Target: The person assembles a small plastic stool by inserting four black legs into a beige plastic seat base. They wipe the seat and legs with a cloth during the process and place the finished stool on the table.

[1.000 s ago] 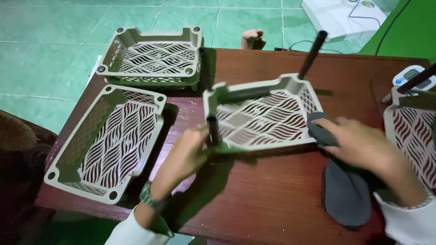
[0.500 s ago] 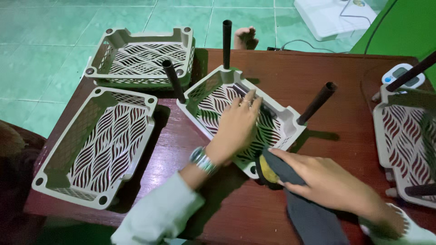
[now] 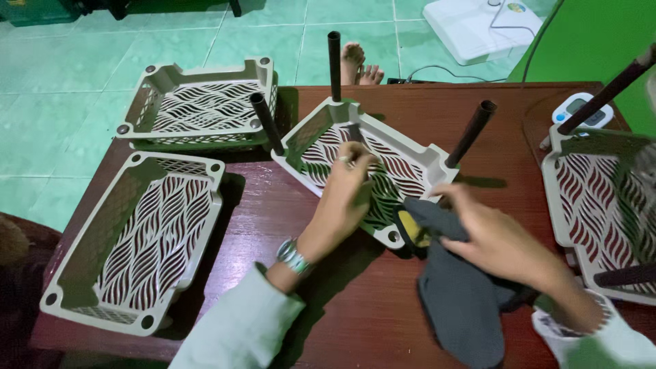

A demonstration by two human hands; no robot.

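A grey plastic rack tray (image 3: pixel 410 156) with a wavy cut-out bottom lies at an angle in the middle of the dark wooden table (image 3: pixel 287 212). Three black tubes stand in its corner sockets, one at the back (image 3: pixel 334 65), one at the left (image 3: pixel 266 123), one at the right (image 3: pixel 471 133). My left hand (image 3: pixel 345 198) rests flat inside the tray, a ring on one finger and a watch on the wrist. My right hand (image 3: pixel 492 236) grips a dark grey cloth (image 3: pixel 458 301) at the tray's near corner, where a yellow piece (image 3: pixel 411 227) shows.
Two more grey trays without tubes lie on the left, one at the back (image 3: pixel 198 102) and one at the front (image 3: pixel 130 239). Another tray with black tubes (image 3: pixel 601 198) stands at the right edge, a small white digital device (image 3: pixel 581 109) behind it. Someone's bare foot (image 3: pixel 359 63) is on the green floor.
The tray was turned on the table and now lies diagonally. My left hand went from its front edge to inside it. My right hand with the cloth came to its near corner.
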